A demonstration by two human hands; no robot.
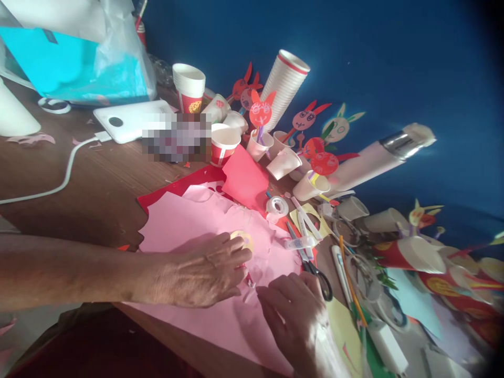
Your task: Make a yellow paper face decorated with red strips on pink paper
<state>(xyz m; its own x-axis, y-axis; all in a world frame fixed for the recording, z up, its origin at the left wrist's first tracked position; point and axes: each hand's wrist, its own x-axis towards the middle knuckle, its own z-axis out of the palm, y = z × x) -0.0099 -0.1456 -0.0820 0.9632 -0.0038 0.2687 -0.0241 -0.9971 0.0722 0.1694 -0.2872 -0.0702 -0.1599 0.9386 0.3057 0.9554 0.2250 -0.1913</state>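
Observation:
My left hand [202,270] lies over the pink paper sheets [177,220], its fingers bent down on a pale yellow paper disc [244,239]. The fingers cover most of that disc. To the right, my right hand [295,315] is closed, thumb and fingers together. Between the hands lies a small red and white piece [249,283], too small to name. What the right fingertips hold, if anything, is hidden. Scissors [309,262] with black handles lie just beyond my right hand, near a small clear tube [300,242] and a tape roll [277,207].
Behind stand paper cups [225,143] with red rabbit-face cutouts [260,113] and a cup stack [285,86]. A white power bank [129,122] with a cable is at left, near a plastic bag [126,58]. A pink thermos [378,157], cables [364,278] and more cups are at right.

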